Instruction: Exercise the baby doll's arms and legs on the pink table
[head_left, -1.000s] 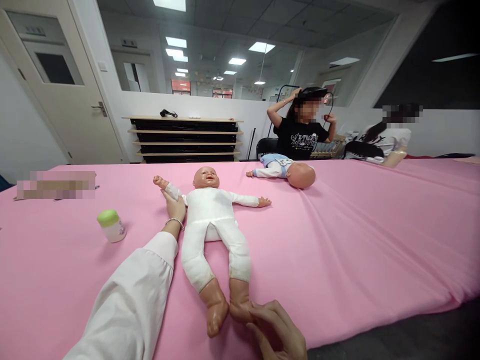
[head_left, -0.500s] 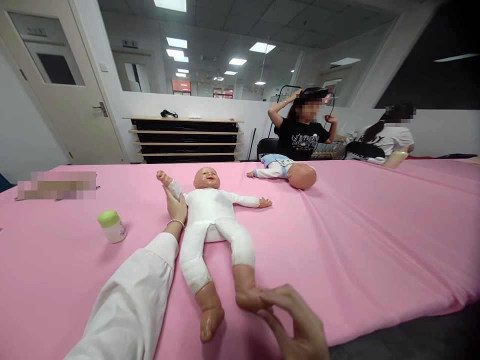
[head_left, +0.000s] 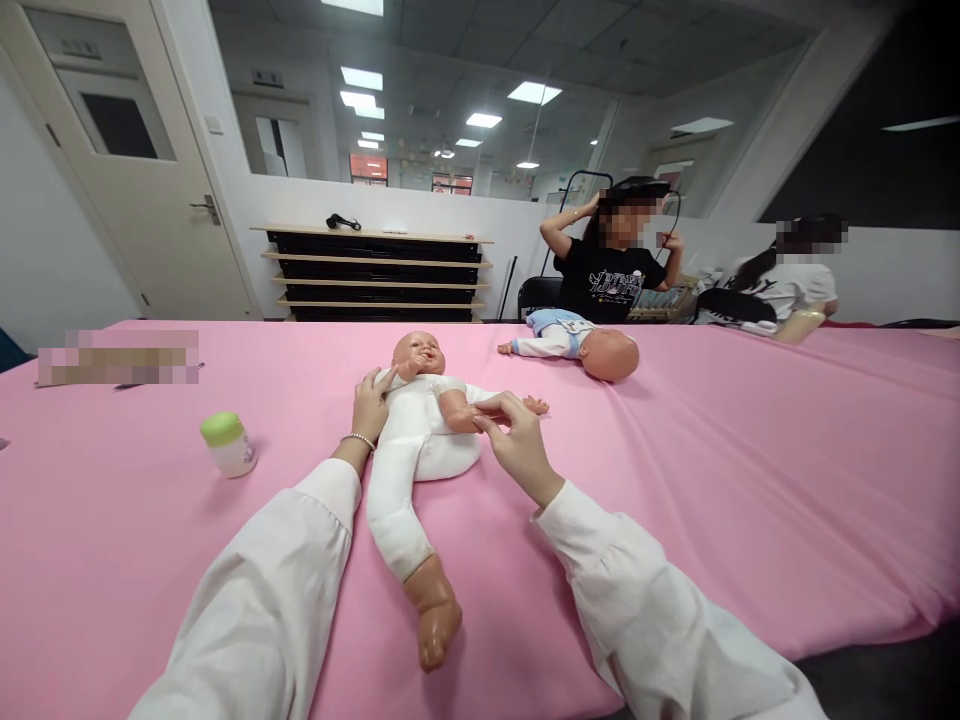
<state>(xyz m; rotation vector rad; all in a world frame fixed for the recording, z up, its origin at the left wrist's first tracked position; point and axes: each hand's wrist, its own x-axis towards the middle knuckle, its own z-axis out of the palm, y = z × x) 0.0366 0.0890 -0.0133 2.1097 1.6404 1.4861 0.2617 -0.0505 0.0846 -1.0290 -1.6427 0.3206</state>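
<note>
- Baby doll [head_left: 420,450] is lying face-up on the pink-covered table [head_left: 750,520], head pointing away, long axis running toward the wearer
- Right hand [head_left: 521,445] is pinching the doll's foot [head_left: 456,410] narrowly, that leg now folding up onto the torso instead of lying straight
- Left hand [head_left: 371,408] is pressing spread fingers against the doll's shoulder

Forearms extended forward and inward, covered to the wrist by a white left sleeve [head_left: 255,590] and a white right sleeve [head_left: 645,600]. The left hand [head_left: 371,408] lay palm down, its fingers [head_left: 382,380] spread, with a beaded bracelet [head_left: 358,440] at the wrist. The right hand [head_left: 519,445] angled inward from a bent wrist, its thumb and fingertips [head_left: 487,415] pinched closed.
</note>
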